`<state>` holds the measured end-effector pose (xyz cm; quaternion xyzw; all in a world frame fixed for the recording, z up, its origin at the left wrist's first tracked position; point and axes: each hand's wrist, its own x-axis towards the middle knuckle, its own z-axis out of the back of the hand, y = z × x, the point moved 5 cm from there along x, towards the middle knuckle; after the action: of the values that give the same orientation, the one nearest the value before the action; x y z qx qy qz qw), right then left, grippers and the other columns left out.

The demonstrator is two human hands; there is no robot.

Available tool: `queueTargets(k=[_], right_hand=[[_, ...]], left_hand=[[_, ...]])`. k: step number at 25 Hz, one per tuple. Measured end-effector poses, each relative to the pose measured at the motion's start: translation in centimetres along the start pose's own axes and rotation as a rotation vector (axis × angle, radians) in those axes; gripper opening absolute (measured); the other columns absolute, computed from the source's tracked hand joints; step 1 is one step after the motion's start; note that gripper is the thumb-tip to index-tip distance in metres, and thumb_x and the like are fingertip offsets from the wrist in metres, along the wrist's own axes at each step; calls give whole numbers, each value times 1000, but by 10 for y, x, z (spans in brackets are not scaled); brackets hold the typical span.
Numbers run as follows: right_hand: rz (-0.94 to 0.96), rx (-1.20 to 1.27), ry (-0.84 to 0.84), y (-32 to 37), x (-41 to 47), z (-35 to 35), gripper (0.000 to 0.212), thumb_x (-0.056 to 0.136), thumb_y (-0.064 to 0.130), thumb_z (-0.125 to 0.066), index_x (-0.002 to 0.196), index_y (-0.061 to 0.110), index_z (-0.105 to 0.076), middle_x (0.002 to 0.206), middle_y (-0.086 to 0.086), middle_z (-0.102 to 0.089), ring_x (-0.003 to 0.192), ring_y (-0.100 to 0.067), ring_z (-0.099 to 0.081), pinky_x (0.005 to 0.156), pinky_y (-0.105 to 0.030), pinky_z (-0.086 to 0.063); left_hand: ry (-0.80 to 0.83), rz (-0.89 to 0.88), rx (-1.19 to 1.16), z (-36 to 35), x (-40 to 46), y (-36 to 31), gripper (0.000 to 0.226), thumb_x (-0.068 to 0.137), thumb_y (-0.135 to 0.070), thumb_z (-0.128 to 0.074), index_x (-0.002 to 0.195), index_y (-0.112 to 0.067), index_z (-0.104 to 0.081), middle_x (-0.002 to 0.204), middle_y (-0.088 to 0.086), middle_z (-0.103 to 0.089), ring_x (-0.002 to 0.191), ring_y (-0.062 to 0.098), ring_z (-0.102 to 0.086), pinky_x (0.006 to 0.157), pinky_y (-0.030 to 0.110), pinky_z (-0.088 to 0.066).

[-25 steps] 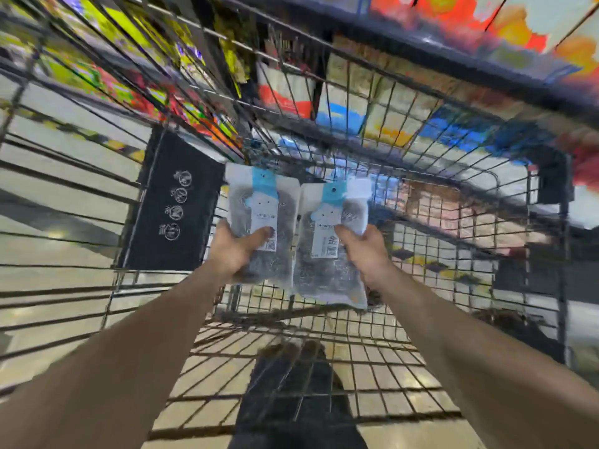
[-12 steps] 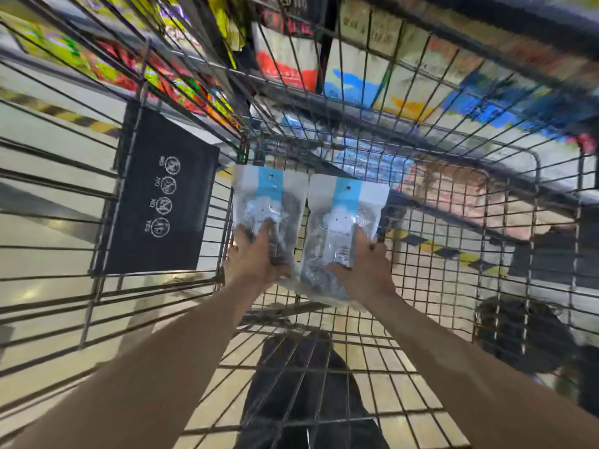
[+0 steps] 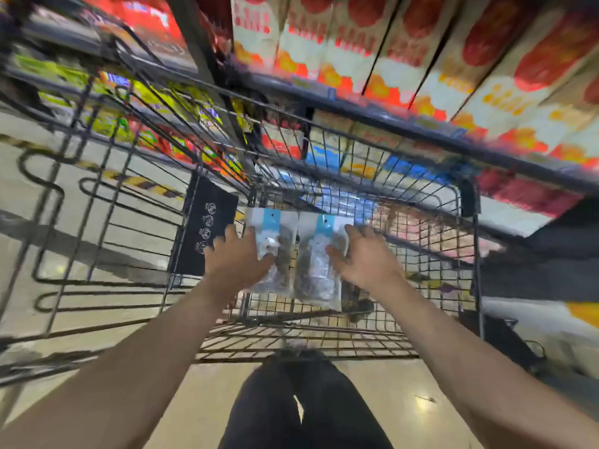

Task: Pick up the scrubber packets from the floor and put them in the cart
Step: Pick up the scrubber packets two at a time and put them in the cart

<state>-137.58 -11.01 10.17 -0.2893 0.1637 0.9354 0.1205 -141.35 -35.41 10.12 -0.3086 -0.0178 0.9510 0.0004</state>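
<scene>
Two clear scrubber packets with blue-and-white header cards lie side by side low inside the wire cart [image 3: 466, 254], near its far end. The left packet [image 3: 280, 254] and the right packet [image 3: 316, 273] hold dark scrubbers. My left hand [image 3: 238, 259] hovers at the left packet's edge with fingers spread, its thumb touching the plastic. My right hand [image 3: 364, 259] is at the right packet's right side, fingers straightened, with fingertips and thumb resting on it. The view is motion-blurred.
A black sign panel [image 3: 207, 231] hangs on the cart's left wall. Store shelves [image 3: 405, 76] packed with red and yellow boxes rise just beyond the cart. My dark trouser legs [image 3: 304, 406] stand on the shiny tiled floor [image 3: 405, 393] behind the cart.
Both hands carried the packets lower into the cart and have loosened from a grip to spread fingers. The camera tilted up, showing more shelf.
</scene>
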Motion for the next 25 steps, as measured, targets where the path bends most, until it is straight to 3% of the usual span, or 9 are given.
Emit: queueTargets(k=[2, 6, 9, 13, 18, 21, 25], right_hand=[[45, -33, -143, 4, -40, 63, 78, 91, 75, -36, 139, 17, -54, 135, -15, -60, 125, -42, -59, 97, -53, -56], [85, -90, -381, 14, -123, 169, 84, 90, 74, -32, 143, 13, -55, 146, -17, -58, 129, -43, -55, 106, -52, -49], [34, -104, -477, 9, -165, 207, 86, 89, 77, -31, 141, 13, -57, 147, -13, -58, 131, -40, -54, 106, -50, -50], [-128, -40, -587, 6, -215, 238, 87, 94, 77, -36, 158, 19, -43, 164, -9, -44, 148, -36, -42, 121, -48, -38], [-447, 61, -734, -26, -312, 217, 88, 89, 75, -32, 155, 20, -46, 158, -7, -50, 140, -37, -49, 115, -49, -44], [-743, 162, -771, -51, -406, 162, 80, 92, 71, -45, 154, 20, -46, 155, -7, -52, 136, -39, -52, 109, -49, -49], [-1105, 297, -764, -60, -538, 70, 83, 89, 71, -39, 158, 25, -38, 157, -2, -48, 133, -38, -53, 103, -48, -52]], left_hand=[[-94, -59, 65, 56, -40, -9, 75, 91, -68, -48, 151, -24, -38, 154, 16, -40, 139, 44, -43, 110, 55, -38], [-316, -181, 86, 162, -113, -25, 77, 86, -72, -43, 151, -31, -41, 159, 15, -37, 146, 43, -34, 115, 58, -33], [-458, -300, 121, 214, -143, -48, 74, 86, -72, -40, 147, -32, -46, 159, 15, -38, 148, 43, -31, 116, 60, -29], [-514, -537, 180, 267, -158, -95, 73, 90, -73, -39, 150, -32, -42, 162, 15, -33, 150, 44, -28, 118, 64, -23], [-515, -939, 326, 263, -204, -181, 76, 90, -75, -39, 152, -31, -41, 156, 14, -41, 143, 43, -37, 115, 64, -28], [-436, -1216, 395, 220, -269, -233, 72, 89, -74, -40, 147, -30, -46, 152, 11, -45, 142, 42, -39, 112, 63, -32], [-349, -1537, 483, 143, -375, -268, 81, 78, -76, -27, 138, -29, -53, 143, 10, -54, 134, 40, -47, 106, 60, -38]])
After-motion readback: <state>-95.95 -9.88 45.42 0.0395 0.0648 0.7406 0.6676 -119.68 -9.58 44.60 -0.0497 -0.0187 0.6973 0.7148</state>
